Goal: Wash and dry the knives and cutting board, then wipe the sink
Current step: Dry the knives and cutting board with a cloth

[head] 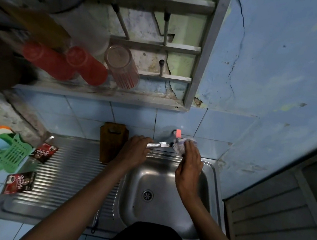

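Late stage by the look of it: sink-wipe step, worked at the tap. Left hand [135, 150] curls round the tap spout [155, 145], steadying it. Right hand [189, 164] presses a pale cloth [182, 144] against the tap base, just under the red tap handle [178, 133]; whether the fingers clutch the cloth or lie flat on it is hard to tell from this angle. Sink [211, 175] basin looks bare and shiny, drain [147, 195] uncovered. Cutting board [111, 142] stands upright against the far tiles, left of the tap, likely already done. No knives visible.

Next move probably needs the cloth brought down into the basin and along the rim.

Around: green basket [11, 154] and two sachets [20, 182] on the left drainboard, red cups [86, 66] on the shelf above. The board close to the left wrist could get knocked.
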